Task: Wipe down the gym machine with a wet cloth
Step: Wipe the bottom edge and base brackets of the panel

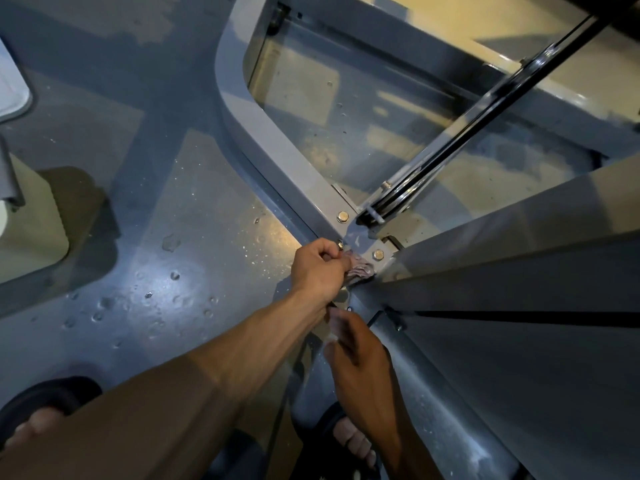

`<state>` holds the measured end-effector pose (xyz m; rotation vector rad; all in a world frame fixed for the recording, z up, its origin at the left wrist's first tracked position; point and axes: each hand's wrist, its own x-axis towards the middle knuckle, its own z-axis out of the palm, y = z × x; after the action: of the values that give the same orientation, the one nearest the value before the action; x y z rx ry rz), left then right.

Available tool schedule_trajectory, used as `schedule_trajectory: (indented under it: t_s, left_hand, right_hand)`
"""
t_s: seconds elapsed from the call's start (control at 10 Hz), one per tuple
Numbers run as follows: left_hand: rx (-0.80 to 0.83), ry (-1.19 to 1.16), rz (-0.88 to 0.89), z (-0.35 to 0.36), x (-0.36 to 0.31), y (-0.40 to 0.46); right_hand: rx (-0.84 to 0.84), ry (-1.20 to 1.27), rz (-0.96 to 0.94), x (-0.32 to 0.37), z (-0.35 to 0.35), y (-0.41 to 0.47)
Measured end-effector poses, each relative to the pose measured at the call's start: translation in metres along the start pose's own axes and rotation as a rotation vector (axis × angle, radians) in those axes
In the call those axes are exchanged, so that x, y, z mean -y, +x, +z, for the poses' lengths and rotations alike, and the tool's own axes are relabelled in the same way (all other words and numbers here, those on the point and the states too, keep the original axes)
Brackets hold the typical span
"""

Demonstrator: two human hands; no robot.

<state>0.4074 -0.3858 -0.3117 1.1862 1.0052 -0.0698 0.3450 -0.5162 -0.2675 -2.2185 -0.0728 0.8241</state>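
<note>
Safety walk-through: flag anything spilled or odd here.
Water drops are scattered over the floor left of the frame. Left hand grips the cloth at the bolted joint. No damage visible.

the scene is dim, with warm yellowish light on the upper right and a cool glare patch on the wet floor (145, 289). the right hand (349, 344) shows motion blur. wide-angle distortion bends the frame's edges.
</note>
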Motion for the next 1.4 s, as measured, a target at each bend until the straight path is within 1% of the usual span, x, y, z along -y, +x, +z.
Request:
schedule_trajectory:
  t_s: [0.1, 0.2, 0.3, 0.4, 0.5, 0.6, 0.7, 0.8, 0.9, 1.0, 1.1, 1.2, 1.3, 1.4]
  left_hand:
    - [0.033, 0.083, 0.025, 0.012, 0.003, -0.012]
    - [0.014, 0.092, 0.065, 0.004, -0.010, -0.008]
    - [-0.061, 0.022, 0.086, -0.004, -0.024, -0.001]
    - [-0.068, 0.038, 0.121, 0.002, -0.027, -0.008]
    - [0.068, 0.125, 0.150, 0.017, -0.023, -0.020]
    - [0.066, 0.220, 0.194, 0.018, -0.031, -0.010]
    - [-0.085, 0.229, 0.259, 0.003, -0.055, 0.005]
    - [-0.124, 0.309, 0.344, -0.005, -0.057, 0.008]
    - [0.040, 0.447, 0.353, 0.006, -0.051, -0.004]
    - [0.076, 0.423, 0.367, 0.001, -0.055, -0.004]
    - [0.030, 0.456, 0.439, -0.008, -0.056, -0.001]
    - [0.227, 0.623, 0.356, -0.013, -0.046, -0.006]
    - [0.339, 0.739, 0.360, -0.027, -0.033, -0.009]
    - [0.451, 0.735, 0.373, -0.044, -0.047, -0.016]
  right_hand:
    - [0.004, -0.009, -0.001, 0.001, 0.001, 0.001]
    - [-0.031, 0.020, -0.054, 0.004, 0.002, -0.002]
    - [-0.002, 0.060, -0.038, -0.002, 0.001, 0.000]
    - [0.011, 0.099, 0.001, -0.001, 0.003, 0.000]
    - [-0.037, 0.070, -0.043, 0.001, 0.007, -0.002]
    - [-0.007, 0.072, -0.039, -0.003, 0.004, 0.000]
    - [0.000, 0.060, -0.021, -0.006, 0.000, 0.000]
    - [-0.010, 0.048, -0.070, -0.008, 0.002, -0.001]
    - [-0.036, 0.052, -0.086, -0.004, 0.003, 0.002]
    - [-0.036, 0.066, -0.073, -0.005, -0.001, 0.007]
    - [-0.070, 0.143, -0.015, -0.011, -0.010, 0.008]
    - [-0.121, 0.092, -0.019, -0.009, -0.016, 0.005]
    - [-0.145, 0.091, -0.058, -0.008, -0.018, 0.001]
    - [-0.211, 0.064, -0.117, -0.012, -0.021, -0.006]
